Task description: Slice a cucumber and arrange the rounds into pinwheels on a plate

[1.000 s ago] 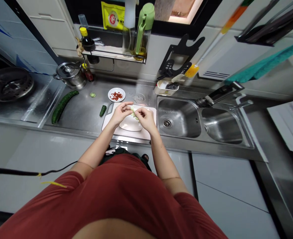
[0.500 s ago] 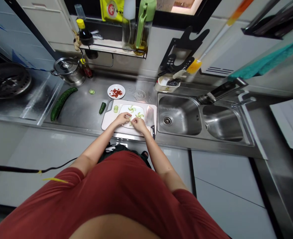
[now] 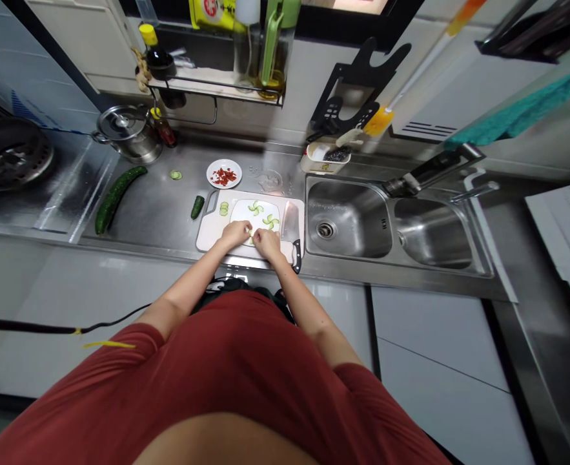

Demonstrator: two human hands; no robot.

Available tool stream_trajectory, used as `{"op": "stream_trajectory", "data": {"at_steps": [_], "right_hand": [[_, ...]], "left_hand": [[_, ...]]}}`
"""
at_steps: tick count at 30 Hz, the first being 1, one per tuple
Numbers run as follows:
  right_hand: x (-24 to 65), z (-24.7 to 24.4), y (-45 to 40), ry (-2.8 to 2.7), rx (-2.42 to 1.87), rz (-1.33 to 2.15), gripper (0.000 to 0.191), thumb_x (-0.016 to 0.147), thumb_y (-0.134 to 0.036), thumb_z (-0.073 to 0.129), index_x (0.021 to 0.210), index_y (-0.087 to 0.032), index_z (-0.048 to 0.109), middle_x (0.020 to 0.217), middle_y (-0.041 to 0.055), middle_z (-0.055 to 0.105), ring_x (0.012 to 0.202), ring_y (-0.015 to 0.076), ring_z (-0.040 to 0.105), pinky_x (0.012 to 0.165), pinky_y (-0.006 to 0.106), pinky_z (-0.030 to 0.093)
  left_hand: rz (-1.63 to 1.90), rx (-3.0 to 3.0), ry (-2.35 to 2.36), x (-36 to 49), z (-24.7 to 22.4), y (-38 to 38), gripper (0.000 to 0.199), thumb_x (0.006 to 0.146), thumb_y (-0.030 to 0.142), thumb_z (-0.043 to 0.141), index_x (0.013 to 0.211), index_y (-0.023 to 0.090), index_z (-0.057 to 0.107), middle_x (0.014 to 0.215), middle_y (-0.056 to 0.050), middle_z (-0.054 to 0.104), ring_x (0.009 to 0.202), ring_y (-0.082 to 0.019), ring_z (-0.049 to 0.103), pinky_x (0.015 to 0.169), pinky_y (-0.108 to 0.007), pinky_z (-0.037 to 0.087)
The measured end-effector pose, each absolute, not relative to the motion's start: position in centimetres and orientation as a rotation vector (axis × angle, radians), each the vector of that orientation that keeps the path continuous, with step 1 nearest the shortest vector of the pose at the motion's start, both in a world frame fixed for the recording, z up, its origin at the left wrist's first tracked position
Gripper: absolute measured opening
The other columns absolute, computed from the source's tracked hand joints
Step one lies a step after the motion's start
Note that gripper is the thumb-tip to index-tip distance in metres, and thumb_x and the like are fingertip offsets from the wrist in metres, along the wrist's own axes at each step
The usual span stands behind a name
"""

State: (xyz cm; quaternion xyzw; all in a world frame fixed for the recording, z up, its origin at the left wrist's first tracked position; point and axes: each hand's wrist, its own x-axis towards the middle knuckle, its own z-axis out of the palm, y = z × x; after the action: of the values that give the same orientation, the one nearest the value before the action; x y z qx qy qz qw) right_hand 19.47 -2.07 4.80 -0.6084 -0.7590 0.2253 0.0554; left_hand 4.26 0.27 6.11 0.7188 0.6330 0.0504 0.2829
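Note:
Over the near part of a white plate, my left hand and my right hand are close together, fingers pinched. Pale green cucumber slices show between the fingertips, partly hidden. Two pinwheel shapes of cucumber pieces, one at the top and one at the right, lie on the plate. The plate rests on a cutting board. Left of it on the board is a short row of cucumber slices. A kitchen knife lies along the board's right side, its black handle toward me.
A small plate of chopped red pieces stands behind the board. Left are a cucumber piece, loose slices, a long cucumber and a lidded steel pot. A double sink is at the right.
Both hands stay pinched at the plate's near part; the right hand has turned slightly and its fingers are more tucked in. The whole view has shifted a little.

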Motion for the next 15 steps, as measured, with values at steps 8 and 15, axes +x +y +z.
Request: {"op": "stream_trajectory", "data": {"at_steps": [8,15], "right_hand": [[19.6,4.2,-3.2,-2.351,-1.687,0.570,0.023,0.094,-0.027,0.045,0.102,-0.022,0.065,0.096,0.0064,0.065,0.092,0.0221,0.052,0.082,0.033,0.027],[19.5,3.9,-3.5,-2.364,-1.687,0.542,0.025,0.095,-0.029,0.044,0.102,-0.023,0.067,0.096,0.0066,0.063,0.093,0.0226,0.049,0.083,0.035,0.027]], "left_hand": [[0.111,1.978,1.690,4.2,6.1,0.1,0.024,0.082,0.033,0.059,0.102,0.023,0.068,0.091,-0.004,0.070,0.089,-0.019,0.062,0.077,-0.026,0.045],[0.112,2.015,1.691,4.2,5.8,0.0,0.024,0.082,0.028,0.057,0.104,0.024,0.067,0.094,-0.004,0.070,0.091,-0.020,0.062,0.078,-0.027,0.045]]}}
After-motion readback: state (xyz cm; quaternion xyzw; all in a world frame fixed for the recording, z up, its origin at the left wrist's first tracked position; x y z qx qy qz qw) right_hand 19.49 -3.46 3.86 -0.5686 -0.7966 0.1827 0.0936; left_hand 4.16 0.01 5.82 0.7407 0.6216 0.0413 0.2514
